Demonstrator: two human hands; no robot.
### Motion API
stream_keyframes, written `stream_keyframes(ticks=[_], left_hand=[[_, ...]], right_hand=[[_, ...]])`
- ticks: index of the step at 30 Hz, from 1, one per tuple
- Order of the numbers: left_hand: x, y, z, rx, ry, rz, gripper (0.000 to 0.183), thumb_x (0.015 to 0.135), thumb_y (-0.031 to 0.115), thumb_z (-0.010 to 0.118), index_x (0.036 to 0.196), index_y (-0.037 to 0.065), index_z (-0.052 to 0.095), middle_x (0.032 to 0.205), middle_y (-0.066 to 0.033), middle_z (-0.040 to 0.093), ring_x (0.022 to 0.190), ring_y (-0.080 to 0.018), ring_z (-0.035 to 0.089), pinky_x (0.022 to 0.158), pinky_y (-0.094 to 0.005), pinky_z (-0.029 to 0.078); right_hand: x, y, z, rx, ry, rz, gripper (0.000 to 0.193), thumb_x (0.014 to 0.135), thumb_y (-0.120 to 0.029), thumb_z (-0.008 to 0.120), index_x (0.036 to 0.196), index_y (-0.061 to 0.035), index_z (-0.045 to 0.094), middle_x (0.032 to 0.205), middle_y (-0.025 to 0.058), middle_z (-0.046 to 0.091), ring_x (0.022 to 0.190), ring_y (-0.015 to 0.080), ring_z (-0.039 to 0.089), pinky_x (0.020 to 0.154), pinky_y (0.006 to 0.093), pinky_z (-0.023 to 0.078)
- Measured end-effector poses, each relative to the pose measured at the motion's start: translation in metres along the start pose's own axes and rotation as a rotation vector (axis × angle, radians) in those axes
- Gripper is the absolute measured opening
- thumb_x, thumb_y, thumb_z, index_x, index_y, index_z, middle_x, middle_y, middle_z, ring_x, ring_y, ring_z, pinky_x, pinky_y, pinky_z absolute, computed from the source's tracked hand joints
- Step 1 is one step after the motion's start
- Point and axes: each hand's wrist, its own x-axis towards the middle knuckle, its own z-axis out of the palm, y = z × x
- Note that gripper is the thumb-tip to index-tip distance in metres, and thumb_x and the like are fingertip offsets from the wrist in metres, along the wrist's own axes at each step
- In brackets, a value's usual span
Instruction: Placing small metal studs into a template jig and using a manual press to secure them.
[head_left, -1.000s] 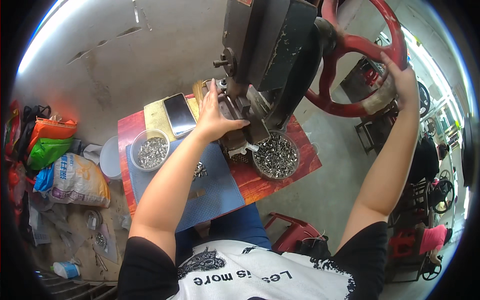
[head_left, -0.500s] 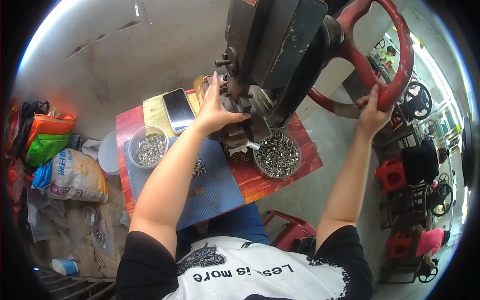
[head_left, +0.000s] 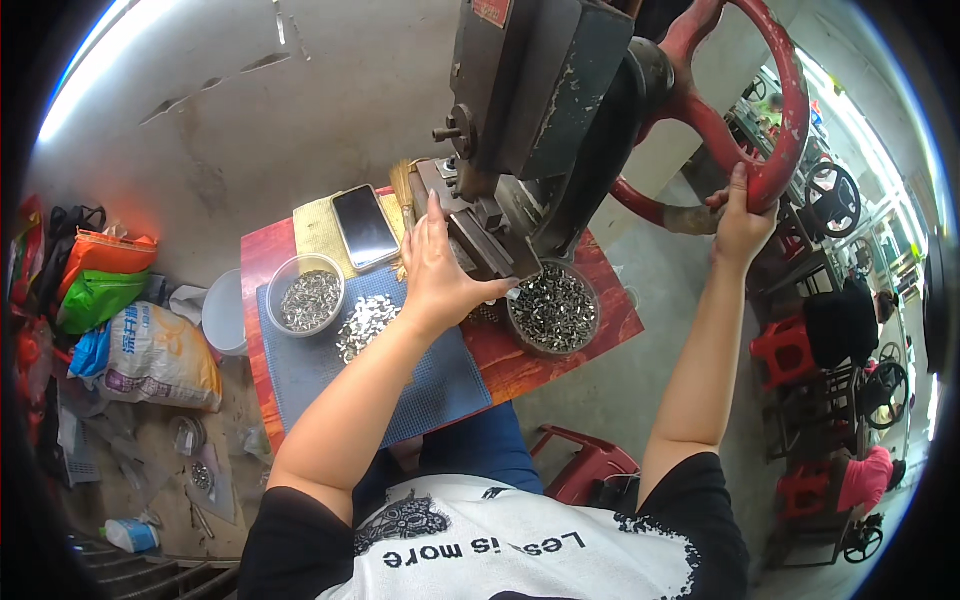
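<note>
Pieces (head_left: 368, 325) lie on the blue mat (head_left: 292, 375); left hand (head_left: 437, 280), thumb and fingers spread at the metal block (head_left: 482, 242), best well clear of the ram (head_left: 480, 183) above; right hand (head_left: 746, 228), wrapped round the red wheel (head_left: 715, 130), should turn smoothly, evenly.

A marked grey wall (head_left: 250, 130) rises behind the red wood-patterned surface (head_left: 610, 318); red stools (head_left: 780, 350) stand on grey floor (head_left: 660, 272); bright strip lights (head_left: 848, 112) shine at right.
</note>
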Motion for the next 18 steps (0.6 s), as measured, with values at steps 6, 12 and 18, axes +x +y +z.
stream_keyframes(ticks=[6, 12, 18], left_hand=[[-0.003, 0.0, 0.001, 0.011, 0.027, 0.023, 0.147, 0.054, 0.048, 0.094, 0.157, -0.006, 0.004, 0.148, -0.0251, 0.04, 0.143, -0.0388, 0.032, 0.121, -0.053, 0.012], [-0.004, -0.005, 0.0, 0.017, 0.013, 0.046, 0.148, 0.055, 0.047, 0.095, 0.157, -0.006, 0.002, 0.15, -0.0257, 0.035, 0.144, -0.0398, 0.029, 0.121, -0.0557, 0.011], [0.002, -0.003, 0.003, -0.017, 0.014, 0.091, 0.147, 0.054, 0.043, 0.095, 0.158, -0.004, 0.003, 0.146, -0.0255, 0.038, 0.141, -0.0414, 0.032, 0.119, -0.0532, 0.018]], right_hand=[[-0.026, 0.034, -0.011, -0.281, 0.228, -0.462, 0.056, 0.089, -0.031, 0.081, 0.121, 0.004, 0.051, 0.111, 0.015, 0.058, 0.094, 0.0241, 0.063, 0.077, 0.0336, 0.053], [-0.141, -0.017, 0.072, -0.523, -0.628, -0.573, 0.025, 0.086, -0.017, 0.072, 0.109, -0.0082, 0.069, 0.11, 0.0104, 0.063, 0.109, 0.0335, 0.056, 0.095, 0.046, 0.04], [-0.148, 0.009, 0.09, -0.463, -1.032, -0.432, 0.027, 0.08, -0.013, 0.07, 0.108, -0.011, 0.071, 0.104, 0.0062, 0.065, 0.105, 0.0286, 0.058, 0.088, 0.0451, 0.043]])
